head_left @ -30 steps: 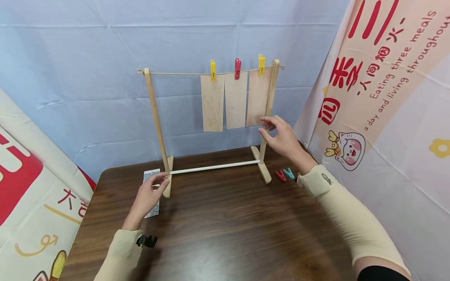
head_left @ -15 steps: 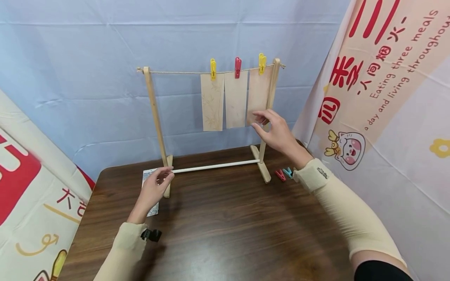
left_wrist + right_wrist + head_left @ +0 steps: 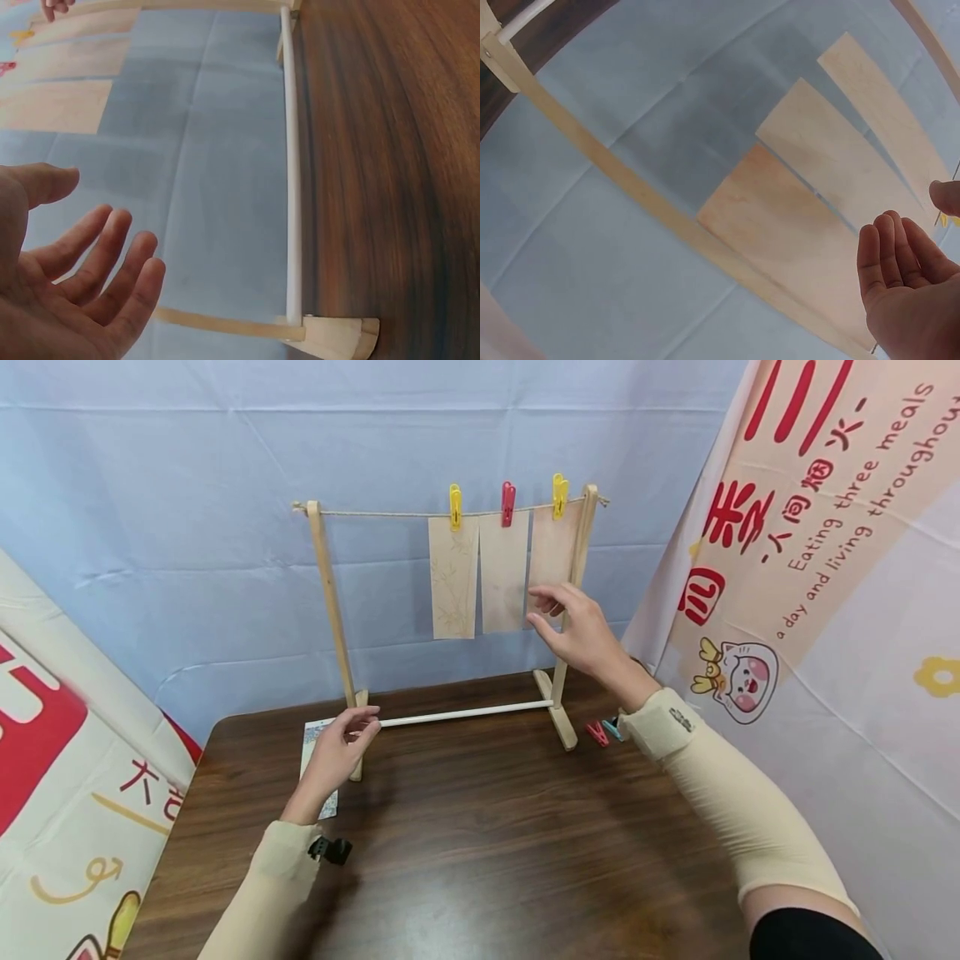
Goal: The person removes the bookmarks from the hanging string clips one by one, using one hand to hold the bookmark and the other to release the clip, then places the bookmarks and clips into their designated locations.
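My left hand (image 3: 339, 752) hovers near the lower left corner of a wooden rack (image 3: 327, 585), fingers loosely bent and holding nothing. In the left wrist view that hand (image 3: 90, 277) has its thumb and fingers apart. My right hand (image 3: 581, 627), also holding nothing, is in front of the lower part of the rightmost hanging paper strip (image 3: 551, 547). Two more strips hang beside it, a plain one (image 3: 502, 577) and a bamboo-patterned one (image 3: 452, 581). Yellow clothespins (image 3: 455, 508) and a red clothespin (image 3: 507, 503) pin them to the string.
A white rod (image 3: 465, 713) joins the rack's feet. Red (image 3: 597, 732) and blue (image 3: 613, 727) clothespins lie on the dark table (image 3: 480, 843) at right. A blue-patterned card (image 3: 327, 808) lies at left, partly behind my left hand. A pale blue cloth (image 3: 225, 568) hangs behind.
My left hand has moved right and slightly up, over the rod's left end. The right hand has shifted left and up across the rightmost strip. The strips and clothespins stay put.
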Motion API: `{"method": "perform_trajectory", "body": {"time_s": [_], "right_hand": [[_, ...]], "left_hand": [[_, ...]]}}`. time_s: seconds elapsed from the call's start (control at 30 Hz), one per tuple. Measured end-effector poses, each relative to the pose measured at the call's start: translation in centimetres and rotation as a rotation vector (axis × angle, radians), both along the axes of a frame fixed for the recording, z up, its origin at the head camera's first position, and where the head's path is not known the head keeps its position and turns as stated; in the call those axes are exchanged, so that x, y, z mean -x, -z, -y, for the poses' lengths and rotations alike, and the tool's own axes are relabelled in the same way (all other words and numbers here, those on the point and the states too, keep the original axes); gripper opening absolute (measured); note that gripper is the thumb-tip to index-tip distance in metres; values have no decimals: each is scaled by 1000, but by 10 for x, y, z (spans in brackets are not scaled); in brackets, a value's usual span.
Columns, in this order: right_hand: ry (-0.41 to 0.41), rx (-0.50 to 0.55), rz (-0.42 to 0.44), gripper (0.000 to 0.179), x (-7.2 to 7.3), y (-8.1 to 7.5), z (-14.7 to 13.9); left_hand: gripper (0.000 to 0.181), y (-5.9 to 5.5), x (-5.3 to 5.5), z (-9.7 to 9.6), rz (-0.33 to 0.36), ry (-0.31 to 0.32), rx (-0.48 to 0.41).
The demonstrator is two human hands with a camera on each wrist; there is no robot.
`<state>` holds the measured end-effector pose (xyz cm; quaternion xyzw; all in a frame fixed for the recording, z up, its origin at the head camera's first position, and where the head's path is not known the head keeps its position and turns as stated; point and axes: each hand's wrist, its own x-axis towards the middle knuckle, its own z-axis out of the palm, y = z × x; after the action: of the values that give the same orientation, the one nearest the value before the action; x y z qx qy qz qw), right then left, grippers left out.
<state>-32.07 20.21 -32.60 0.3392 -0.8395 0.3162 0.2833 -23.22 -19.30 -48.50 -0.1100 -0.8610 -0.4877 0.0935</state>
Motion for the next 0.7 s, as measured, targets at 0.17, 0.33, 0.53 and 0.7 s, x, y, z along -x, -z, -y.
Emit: {"method": "perform_trajectory", "body": {"time_s": [0.17,0.33,0.53,0.7], "right_hand": [[-5,5,0,35,0,-5,3],[-10,-1,2,36,-1,-9,6],[-16,0,6,36,-1,-13,8],[-25,13,-9,36,2,-14,9]], "left_hand": [[35,-3,4,-6,-7,1,-12],[38,-8,7,-11,-15,5,-20],[38,-14,12,-16,-11,15,-18],[38,-19,16,-21,-15,28,-13]]}}
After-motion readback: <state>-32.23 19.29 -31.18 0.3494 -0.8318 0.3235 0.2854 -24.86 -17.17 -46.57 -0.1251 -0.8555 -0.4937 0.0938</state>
